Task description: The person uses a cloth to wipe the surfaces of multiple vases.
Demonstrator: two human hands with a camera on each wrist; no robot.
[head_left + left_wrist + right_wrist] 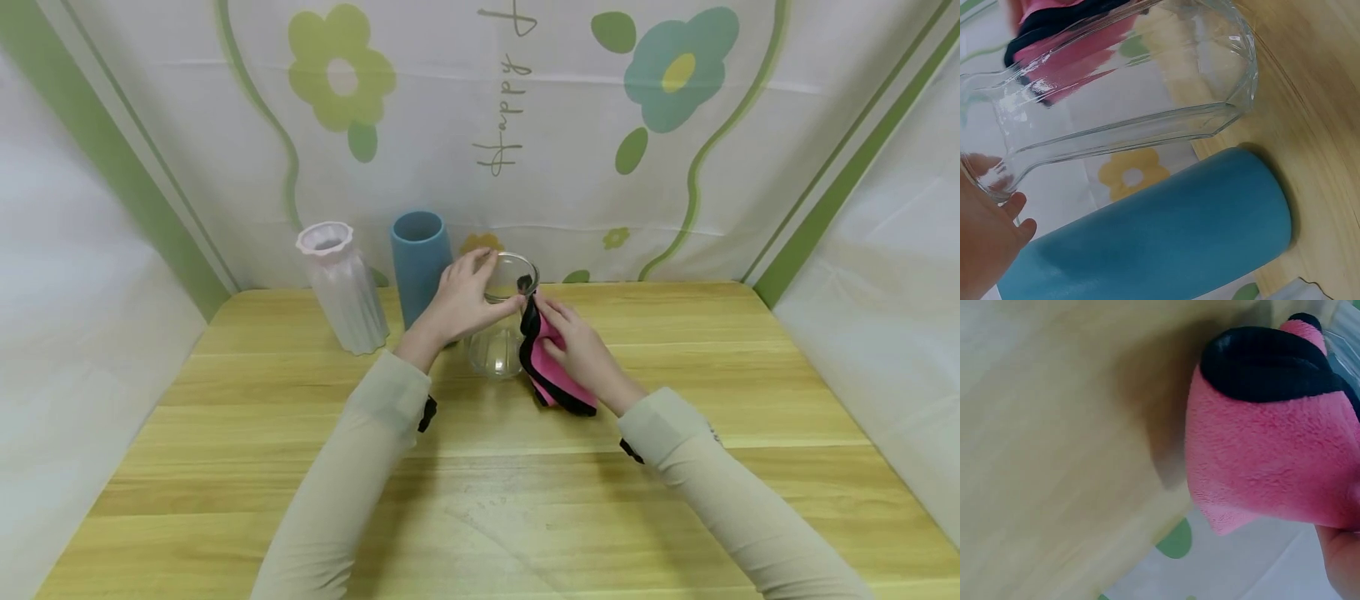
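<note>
A clear glass vase (495, 346) stands on the table, its rim toward the back curtain. My left hand (468, 296) grips it at the neck, thumb in front and fingers behind; in the left wrist view the fingertips of that hand (988, 231) curl round the rim. On the vase's right side, my right hand (581, 346) holds a pink cloth with black edging (558, 379) against the upper glass. Fluffy pink cloth (1266, 456) hangs down from that hand in the right wrist view, hiding most of its fingers.
Just left of the glass vase stands a blue vase (420, 267), close to my left hand. Further left is a pale pink-white fluted vase (348, 292). The wooden table (487, 500) ends at a flower-printed curtain (450, 167) behind.
</note>
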